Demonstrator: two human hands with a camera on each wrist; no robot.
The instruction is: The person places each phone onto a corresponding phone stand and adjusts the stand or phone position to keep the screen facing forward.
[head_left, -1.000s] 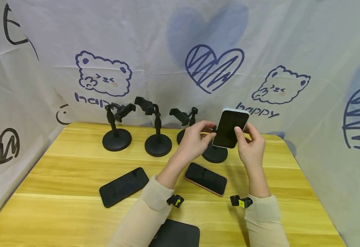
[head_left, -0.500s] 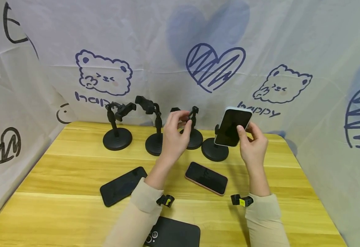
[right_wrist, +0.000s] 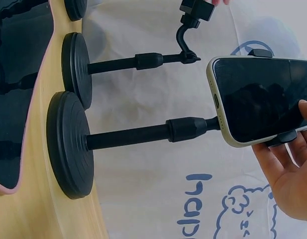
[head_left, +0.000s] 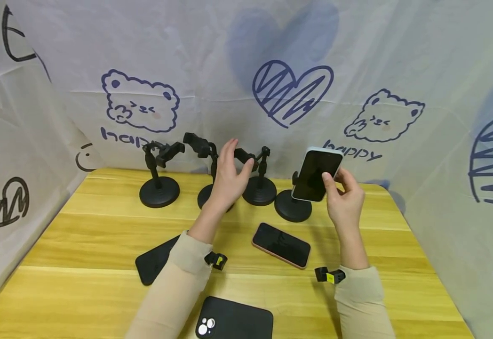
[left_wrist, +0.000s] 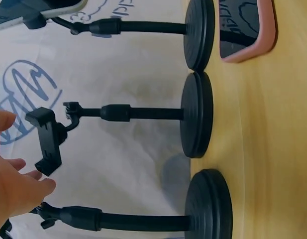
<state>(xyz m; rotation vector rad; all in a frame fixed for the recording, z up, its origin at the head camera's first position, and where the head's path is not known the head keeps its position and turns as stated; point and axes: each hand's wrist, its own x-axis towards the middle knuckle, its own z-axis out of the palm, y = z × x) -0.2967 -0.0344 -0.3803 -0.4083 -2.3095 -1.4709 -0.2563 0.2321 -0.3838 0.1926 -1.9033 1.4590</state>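
Observation:
A phone with a pale rim (head_left: 313,176) sits tilted in the clamp of the rightmost black phone stand (head_left: 293,207). My right hand (head_left: 346,200) grips its right edge, thumb on the dark screen and fingers behind. In the right wrist view the clamp's pads (right_wrist: 260,52) show at both long edges of the phone. My left hand (head_left: 228,181) is raised with fingers extended and holds nothing. It is beside the clamp (left_wrist: 50,142) of the neighbouring phone stand (head_left: 259,192), overlapping another stand in the head view.
Two more phone stands, one at far left (head_left: 159,192) and one behind my left hand (head_left: 203,194), stand along the back. A pink-edged phone (head_left: 281,245), a black phone (head_left: 155,261) partly under my left sleeve, and a face-down phone (head_left: 238,320) lie on the wooden table (head_left: 81,282). White printed cloth (head_left: 212,56) hangs behind.
My left hand has let go of the phone's left side and moved left, its fingers spreading. The right hand and the phone have stayed nearly in place.

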